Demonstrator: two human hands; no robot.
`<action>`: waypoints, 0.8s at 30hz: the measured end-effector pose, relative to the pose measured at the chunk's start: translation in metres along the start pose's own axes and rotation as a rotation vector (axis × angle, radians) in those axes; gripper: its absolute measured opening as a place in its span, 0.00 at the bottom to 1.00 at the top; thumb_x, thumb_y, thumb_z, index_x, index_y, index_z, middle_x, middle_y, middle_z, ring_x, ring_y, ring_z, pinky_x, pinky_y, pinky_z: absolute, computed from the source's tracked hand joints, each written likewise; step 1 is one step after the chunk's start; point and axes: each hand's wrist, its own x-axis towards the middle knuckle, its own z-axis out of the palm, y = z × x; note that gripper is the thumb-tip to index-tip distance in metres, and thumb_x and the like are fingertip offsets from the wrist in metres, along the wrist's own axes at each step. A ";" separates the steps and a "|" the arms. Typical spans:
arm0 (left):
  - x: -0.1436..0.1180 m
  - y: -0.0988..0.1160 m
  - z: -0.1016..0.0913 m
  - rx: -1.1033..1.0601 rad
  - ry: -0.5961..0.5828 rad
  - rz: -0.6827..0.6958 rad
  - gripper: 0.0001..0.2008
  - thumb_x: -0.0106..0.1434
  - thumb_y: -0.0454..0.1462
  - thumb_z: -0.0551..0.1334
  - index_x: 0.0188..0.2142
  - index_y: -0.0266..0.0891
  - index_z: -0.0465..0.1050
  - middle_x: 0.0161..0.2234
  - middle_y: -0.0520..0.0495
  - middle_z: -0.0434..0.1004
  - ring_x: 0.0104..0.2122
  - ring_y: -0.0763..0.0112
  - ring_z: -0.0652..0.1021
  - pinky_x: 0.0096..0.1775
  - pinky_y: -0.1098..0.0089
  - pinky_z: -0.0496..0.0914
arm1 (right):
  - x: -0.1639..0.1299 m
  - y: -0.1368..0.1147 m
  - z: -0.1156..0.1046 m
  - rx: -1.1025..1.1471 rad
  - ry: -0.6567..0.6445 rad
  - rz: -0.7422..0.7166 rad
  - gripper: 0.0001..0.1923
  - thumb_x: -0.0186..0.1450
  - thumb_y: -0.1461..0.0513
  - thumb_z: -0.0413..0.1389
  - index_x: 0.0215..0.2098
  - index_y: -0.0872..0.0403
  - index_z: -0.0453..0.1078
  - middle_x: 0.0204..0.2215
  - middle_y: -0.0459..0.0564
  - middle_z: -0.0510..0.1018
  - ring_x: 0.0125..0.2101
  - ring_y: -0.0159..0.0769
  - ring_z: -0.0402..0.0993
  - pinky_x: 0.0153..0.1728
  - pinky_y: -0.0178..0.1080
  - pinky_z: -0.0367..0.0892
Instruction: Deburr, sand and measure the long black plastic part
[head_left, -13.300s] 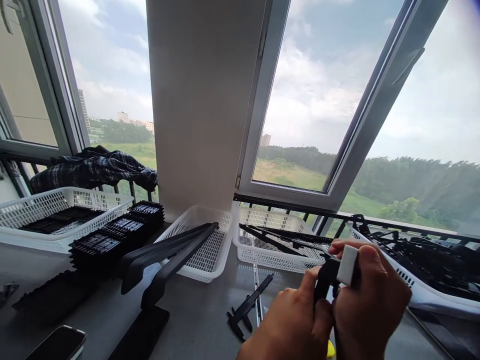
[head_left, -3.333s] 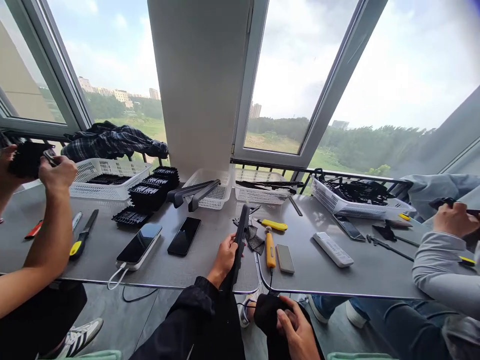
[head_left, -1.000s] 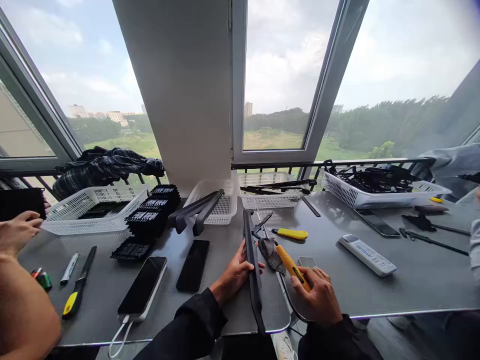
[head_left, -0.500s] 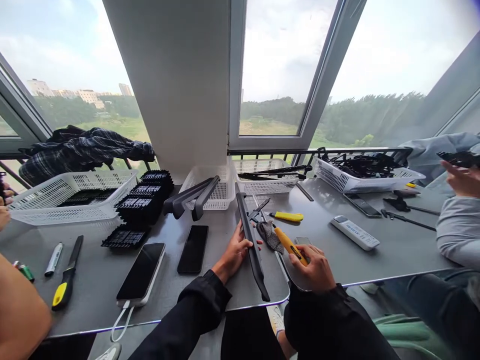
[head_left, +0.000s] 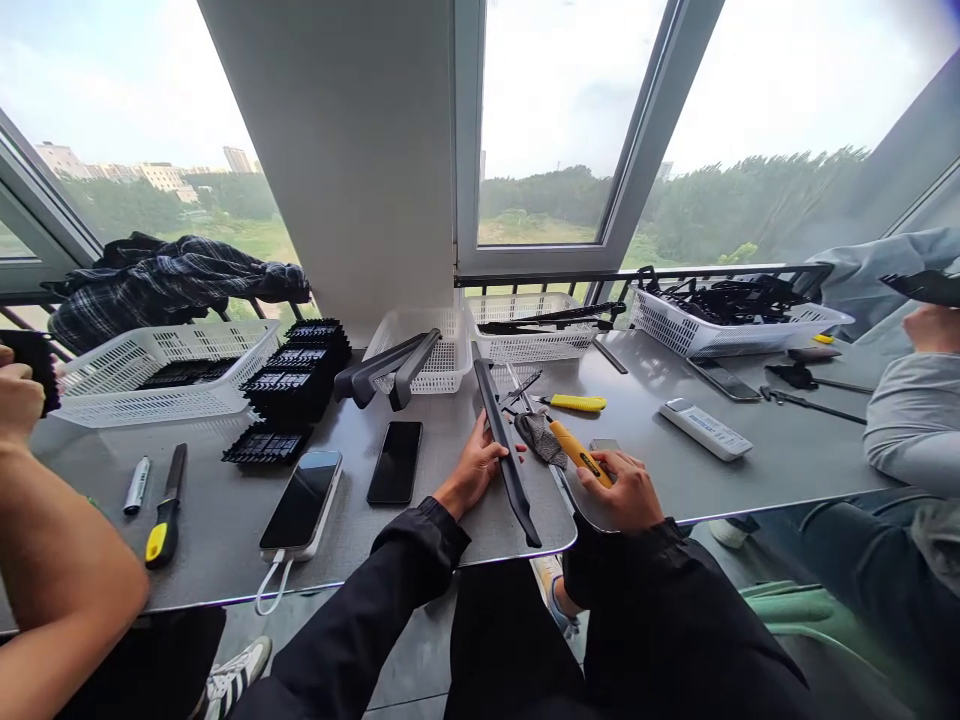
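I see my left hand (head_left: 471, 472) curled around a long black plastic strip (head_left: 505, 450), thumb on top, pressing it onto the grey metal table (head_left: 420, 530). The strip is narrow and matte and runs from the table's near edge back toward the baskets. My right hand (head_left: 628, 490), just right of the strip, is closed around a yellow utility knife (head_left: 577, 453) whose tip points at a crumpled grey cloth (head_left: 538, 436) touching the strip's right side.

Beyond the strip's far end stand two white perforated plastic baskets. The left one (head_left: 424, 355) holds several long dark bars that poke out over its rim; the right one (head_left: 531, 337) holds thin black strips lying flat. Further right of the strip, a third white basket (head_left: 720, 325) is heaped with tangled black plastic parts. Far left of it, a fourth basket (head_left: 161, 372) carries flat black trays, with more ribbed black trays (head_left: 298, 375) stacked beside it.

Left of the strip lie two dark phones (head_left: 395, 462), glossy and face up; to its right are a second yellow knife (head_left: 571, 403) and a white remote (head_left: 705, 428). Any writing on these is too small to read.
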 end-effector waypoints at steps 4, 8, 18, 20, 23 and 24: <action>-0.001 -0.001 0.000 0.000 -0.009 0.007 0.46 0.53 0.30 0.67 0.70 0.55 0.61 0.68 0.43 0.64 0.44 0.62 0.85 0.43 0.62 0.78 | 0.000 0.000 -0.002 -0.002 -0.007 0.000 0.21 0.63 0.44 0.57 0.39 0.51 0.80 0.39 0.56 0.85 0.44 0.53 0.79 0.53 0.52 0.66; -0.002 -0.004 0.000 -0.009 -0.024 0.002 0.46 0.53 0.29 0.67 0.70 0.55 0.60 0.69 0.43 0.64 0.43 0.63 0.85 0.43 0.63 0.78 | 0.001 -0.001 -0.004 -0.014 -0.011 0.005 0.22 0.63 0.44 0.57 0.38 0.51 0.80 0.36 0.55 0.85 0.40 0.52 0.79 0.51 0.52 0.67; -0.004 -0.006 0.003 -0.060 -0.036 0.005 0.46 0.52 0.28 0.66 0.70 0.54 0.61 0.69 0.41 0.63 0.42 0.63 0.85 0.41 0.64 0.78 | -0.002 -0.002 -0.012 -0.026 -0.033 0.033 0.24 0.61 0.42 0.57 0.38 0.51 0.80 0.34 0.55 0.85 0.39 0.52 0.80 0.48 0.51 0.69; -0.005 -0.009 0.002 -0.082 -0.028 0.001 0.48 0.52 0.28 0.66 0.71 0.55 0.60 0.69 0.40 0.63 0.41 0.63 0.85 0.40 0.64 0.77 | -0.004 0.000 -0.013 -0.022 -0.041 0.053 0.24 0.60 0.41 0.58 0.38 0.51 0.80 0.35 0.55 0.85 0.39 0.53 0.81 0.49 0.52 0.70; -0.005 -0.012 0.002 -0.111 -0.007 -0.001 0.50 0.50 0.27 0.65 0.72 0.55 0.58 0.70 0.40 0.62 0.40 0.64 0.85 0.38 0.66 0.76 | -0.005 0.003 -0.015 -0.024 -0.041 0.093 0.26 0.59 0.40 0.59 0.39 0.52 0.80 0.38 0.57 0.86 0.41 0.56 0.82 0.50 0.53 0.71; -0.005 -0.013 0.003 -0.118 0.001 0.001 0.51 0.50 0.27 0.65 0.72 0.55 0.58 0.70 0.40 0.62 0.40 0.64 0.85 0.38 0.67 0.75 | -0.005 0.005 -0.015 -0.026 -0.042 0.099 0.27 0.59 0.40 0.59 0.40 0.52 0.80 0.39 0.57 0.86 0.42 0.57 0.82 0.50 0.54 0.71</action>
